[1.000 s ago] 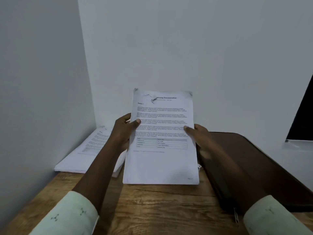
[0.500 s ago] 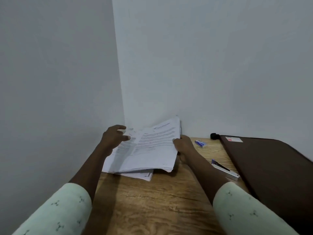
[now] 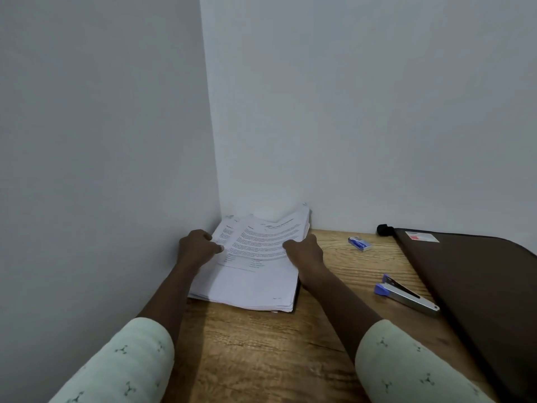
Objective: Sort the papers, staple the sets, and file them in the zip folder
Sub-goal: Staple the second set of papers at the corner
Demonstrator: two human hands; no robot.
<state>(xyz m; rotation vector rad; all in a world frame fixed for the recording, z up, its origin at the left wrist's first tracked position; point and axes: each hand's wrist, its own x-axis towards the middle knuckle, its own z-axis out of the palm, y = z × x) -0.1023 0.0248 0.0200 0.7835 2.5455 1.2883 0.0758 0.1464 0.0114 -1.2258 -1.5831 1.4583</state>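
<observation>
A thick stack of printed white papers [image 3: 255, 274] lies on the wooden table [image 3: 261, 344] in the corner where the two walls meet. My left hand [image 3: 196, 247] grips the stack's left edge, thumb on the top sheet. At the right edge my right hand [image 3: 305, 250] holds the top set of sheets, whose far end curls up against the back wall. A silver stapler with purple ends [image 3: 405, 295] lies to the right of the stack. The dark brown zip folder [image 3: 476, 286] lies flat at the far right.
A small blue box of staples [image 3: 359, 243] sits near the back wall between the papers and the folder. A black knob [image 3: 384, 229] shows at the folder's far corner. Grey walls close in on the left and behind.
The set I held upright in front of me has come down onto the stack in the corner. The view has turned left; the stapler and staple box have come into sight.
</observation>
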